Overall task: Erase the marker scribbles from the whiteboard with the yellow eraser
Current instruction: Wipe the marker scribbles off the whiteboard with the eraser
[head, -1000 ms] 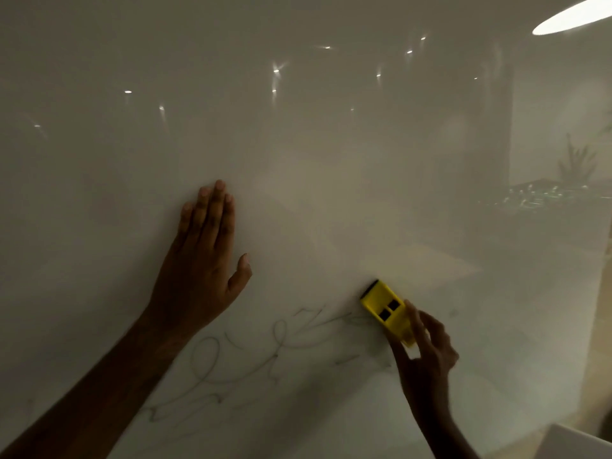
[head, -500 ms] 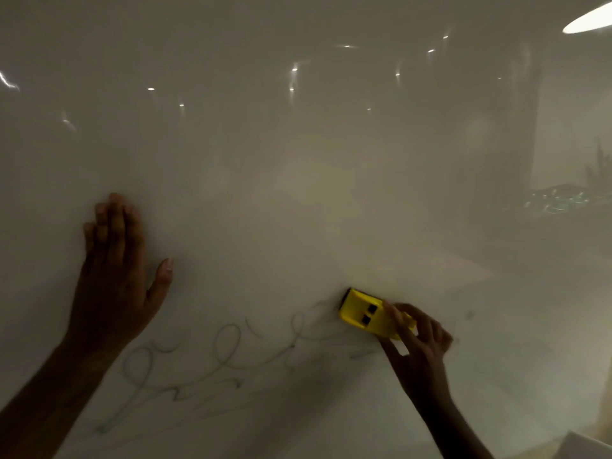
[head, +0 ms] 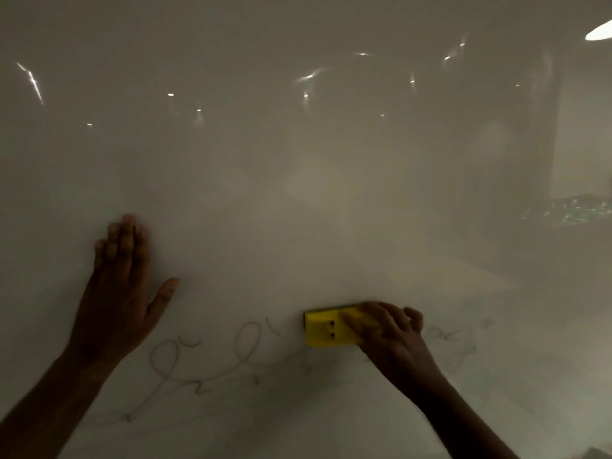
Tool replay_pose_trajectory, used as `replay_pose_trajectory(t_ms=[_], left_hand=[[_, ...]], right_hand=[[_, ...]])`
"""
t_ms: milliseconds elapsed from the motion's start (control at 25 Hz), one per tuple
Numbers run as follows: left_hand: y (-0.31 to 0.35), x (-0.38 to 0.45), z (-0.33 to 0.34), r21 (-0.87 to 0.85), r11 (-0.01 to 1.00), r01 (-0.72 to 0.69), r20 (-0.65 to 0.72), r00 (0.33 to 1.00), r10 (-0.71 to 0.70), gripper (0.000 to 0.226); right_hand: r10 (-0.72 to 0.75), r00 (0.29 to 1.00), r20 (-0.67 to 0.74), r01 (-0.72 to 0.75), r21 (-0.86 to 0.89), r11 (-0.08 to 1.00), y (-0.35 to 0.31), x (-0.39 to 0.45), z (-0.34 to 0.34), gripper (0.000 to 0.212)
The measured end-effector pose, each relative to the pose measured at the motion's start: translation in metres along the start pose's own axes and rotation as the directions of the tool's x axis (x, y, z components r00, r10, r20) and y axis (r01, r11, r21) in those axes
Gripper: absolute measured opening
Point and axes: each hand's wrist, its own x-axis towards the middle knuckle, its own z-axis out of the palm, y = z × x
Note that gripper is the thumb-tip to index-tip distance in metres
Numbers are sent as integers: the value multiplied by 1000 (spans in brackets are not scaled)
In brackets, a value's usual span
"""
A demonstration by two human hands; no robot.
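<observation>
Low on the glossy white whiteboard [head: 298, 193], the right hand [head: 394, 342] grips a yellow rectangular plastic eraser [head: 326, 326], fingers curled over its right end and pressing it flat against the surface. The eraser lies level, its long side horizontal, two small dark marks showing on its back and a dark strip along its top edge. It sits at the upper edge of the thin grey marker scribbles [head: 205, 369], which loop away to the left and below it; fainter strokes show to the right of the hand. The left hand [head: 116, 293] rests flat on the board well to the left, fingers straight and together, pointing up, thumb spread out to the side, above the leftmost loops. Small bright light reflections [head: 308, 77] dot the upper board.
</observation>
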Motion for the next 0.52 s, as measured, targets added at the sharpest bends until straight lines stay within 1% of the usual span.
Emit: replay_pose_trajectory(t_ms=[40,120,200,240,280,320,400,440,480,520], left_hand=[[-3,-1,1,-3,1000,-17,3,1000,17,89],[-7,-3,2,-10,999,-43,12,999,43,92],[-10,-3,2,-19,999,-42,29,999,43,94],[-10,-3,2,-19,999,-39,32,999,39,95],[-9,-3,3,-16,999,-34,34,999,34,95],[-8,-3,3,-18,999,-33,34,999,34,94],[-10,-5,4,-16,998,-59,29,998,59,92],[-16,-7,4,0,998,-63,23,998,63,91],[-26,-9,3,19,999,-41,13,999,41,90],[-38,-12,1,32,999,8,0,1000,-8,90]], right_hand=[[-4,1000,21,4,4,1000,7,-17,-3,57],[78,997,-9,-78,-23,997,26,-23,-15,63],[201,976,-78,-204,-36,978,38,3,-26,60],[239,964,-118,-242,-14,970,39,23,-27,57],[234,963,-137,-235,5,972,33,44,-25,55],[193,971,-140,-192,21,981,18,61,-20,57],[38,995,-96,-37,19,999,-18,67,-4,64],[-47,997,-55,48,8,999,-33,56,5,65],[-97,995,-5,97,5,995,-39,37,11,66],[-104,994,44,103,12,995,-37,17,12,69]])
